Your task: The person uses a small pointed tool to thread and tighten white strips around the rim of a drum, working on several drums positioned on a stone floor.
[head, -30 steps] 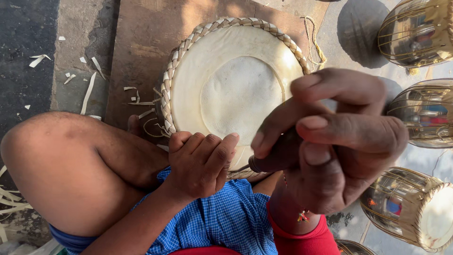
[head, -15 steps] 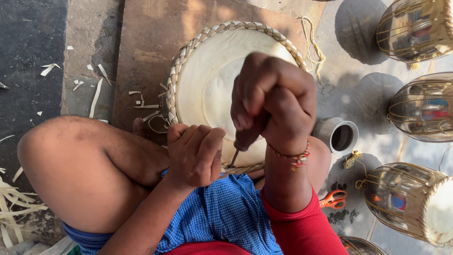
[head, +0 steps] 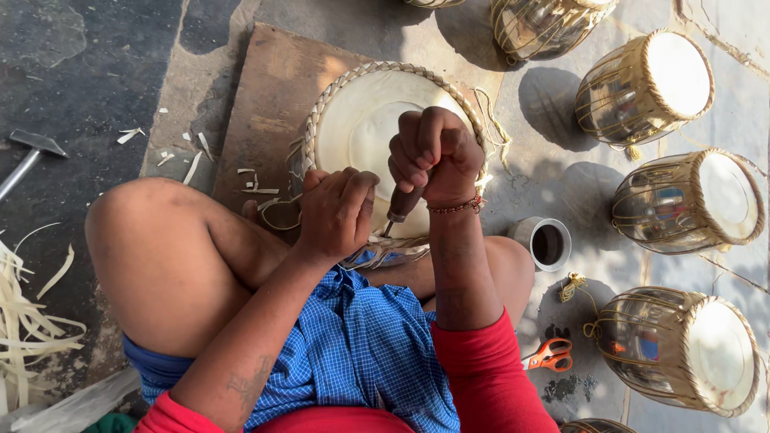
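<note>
Head view, looking straight down: a person is sitting on a stone floor with a round drum head, pale skin edged by a braided rim, lying on a brown board just in front of their knees.

The right hand is curling into a tight fist around the dark wooden handle of a pointed tool, whose thin metal tip is angling down toward the drum's near rim. A beaded bracelet is circling that wrist.

The left hand is lying just beside it, fingers pressed together and bent, gripping the braided near edge of the drum; whether it is pinching a strap there is hidden.

To the right, a small metal cup is standing near the knee, orange-handled scissors are lying on the floor, and several finished laced drums are resting on their sides. A hammer is lying at far left, with pale strips scattered below it.
</note>
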